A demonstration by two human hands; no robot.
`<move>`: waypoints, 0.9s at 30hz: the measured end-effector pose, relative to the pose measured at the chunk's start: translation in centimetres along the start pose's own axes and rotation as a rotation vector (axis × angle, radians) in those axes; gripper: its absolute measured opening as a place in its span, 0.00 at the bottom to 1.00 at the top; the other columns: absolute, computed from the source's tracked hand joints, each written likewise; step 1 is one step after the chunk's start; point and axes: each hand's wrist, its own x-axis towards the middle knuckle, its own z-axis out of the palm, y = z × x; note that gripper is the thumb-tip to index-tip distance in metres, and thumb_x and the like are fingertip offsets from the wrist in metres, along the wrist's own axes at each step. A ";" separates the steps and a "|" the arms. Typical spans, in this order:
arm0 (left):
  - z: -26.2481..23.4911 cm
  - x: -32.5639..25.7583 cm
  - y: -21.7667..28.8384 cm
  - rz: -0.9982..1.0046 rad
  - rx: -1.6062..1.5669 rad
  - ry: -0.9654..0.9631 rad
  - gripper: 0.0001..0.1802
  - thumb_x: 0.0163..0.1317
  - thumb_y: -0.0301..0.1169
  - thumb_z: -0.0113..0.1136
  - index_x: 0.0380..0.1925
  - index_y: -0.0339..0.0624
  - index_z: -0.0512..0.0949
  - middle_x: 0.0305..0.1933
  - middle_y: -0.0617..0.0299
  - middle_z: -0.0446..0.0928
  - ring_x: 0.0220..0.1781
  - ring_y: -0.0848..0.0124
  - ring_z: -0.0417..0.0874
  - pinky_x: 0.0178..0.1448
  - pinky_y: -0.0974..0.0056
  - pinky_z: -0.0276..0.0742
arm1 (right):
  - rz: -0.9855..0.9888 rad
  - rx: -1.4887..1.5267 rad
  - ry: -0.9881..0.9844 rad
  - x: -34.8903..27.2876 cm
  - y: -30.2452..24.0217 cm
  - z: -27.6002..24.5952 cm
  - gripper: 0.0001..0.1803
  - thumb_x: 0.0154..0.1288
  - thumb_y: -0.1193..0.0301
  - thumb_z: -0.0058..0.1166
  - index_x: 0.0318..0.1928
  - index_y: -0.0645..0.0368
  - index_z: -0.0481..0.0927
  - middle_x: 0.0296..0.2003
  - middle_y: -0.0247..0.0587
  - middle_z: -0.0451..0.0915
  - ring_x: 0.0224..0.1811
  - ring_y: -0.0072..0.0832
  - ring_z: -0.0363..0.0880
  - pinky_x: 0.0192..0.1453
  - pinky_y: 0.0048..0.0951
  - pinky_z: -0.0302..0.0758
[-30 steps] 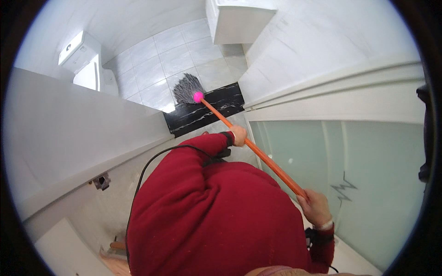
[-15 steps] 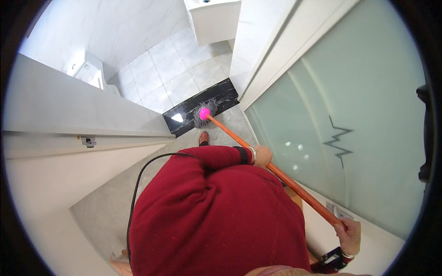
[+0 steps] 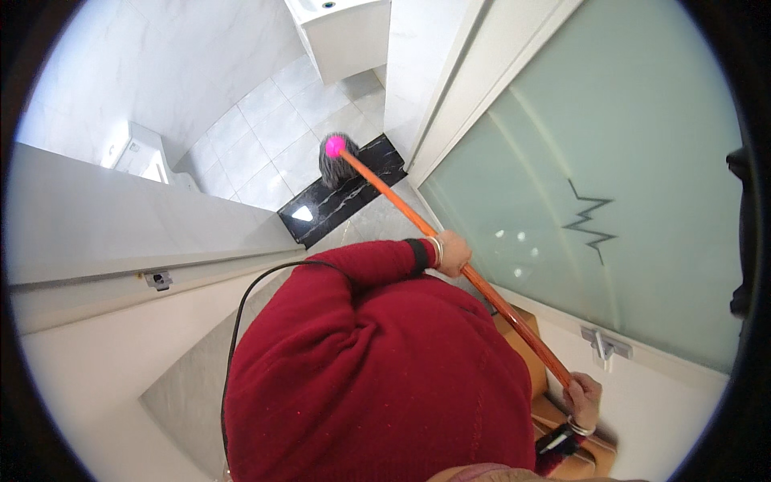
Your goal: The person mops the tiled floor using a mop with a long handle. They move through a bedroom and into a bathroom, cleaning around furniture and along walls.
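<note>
Both my hands grip a long orange mop handle (image 3: 418, 213) that runs diagonally from lower right to upper middle. My left hand (image 3: 454, 253), with a bangle at the wrist and a red sleeve, holds the handle near its middle. My right hand (image 3: 582, 398) holds its upper end, low at the right. The handle ends in a pink collar (image 3: 334, 145) above a dark grey mop head (image 3: 328, 167). The mop head rests at the far edge of a black marble threshold strip (image 3: 353, 197). My red sweater fills the lower middle.
A frosted glass door (image 3: 578, 161) with a white frame stands close on the right. White floor tiles (image 3: 265, 136) lie beyond the strip, with a white cabinet (image 3: 345, 36) and a white toilet (image 3: 140, 153). A white wall (image 3: 96, 225) is at the left, and a black cable (image 3: 241, 321) crosses my sweater.
The view has swung, bringing the glass door closer on the right. The mop head came back from the white tiles onto the black strip. Both hands stayed on the handle.
</note>
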 end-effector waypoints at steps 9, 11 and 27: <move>-1.8 -2.2 -20.1 -0.296 0.193 0.107 0.09 0.46 0.32 0.62 0.29 0.46 0.84 0.32 0.55 0.83 0.42 0.57 0.85 0.43 0.52 0.79 | -0.805 -0.851 -0.018 8.5 -13.9 19.2 0.09 0.61 0.67 0.57 0.36 0.61 0.79 0.26 0.52 0.78 0.29 0.50 0.77 0.31 0.41 0.73; -0.3 -2.9 -22.2 -0.480 0.081 0.156 0.10 0.51 0.34 0.61 0.34 0.47 0.83 0.37 0.57 0.83 0.45 0.59 0.83 0.48 0.53 0.77 | -0.749 -1.005 -0.096 11.7 -16.3 24.2 0.11 0.62 0.64 0.56 0.31 0.60 0.77 0.24 0.52 0.78 0.28 0.49 0.79 0.31 0.45 0.73; 10.2 2.1 -4.9 -0.249 -0.093 0.099 0.14 0.48 0.33 0.63 0.38 0.50 0.80 0.36 0.57 0.82 0.44 0.57 0.83 0.49 0.53 0.73 | -0.537 -1.104 -0.240 2.8 -5.8 10.8 0.11 0.63 0.63 0.54 0.33 0.58 0.75 0.21 0.52 0.77 0.26 0.52 0.78 0.29 0.48 0.71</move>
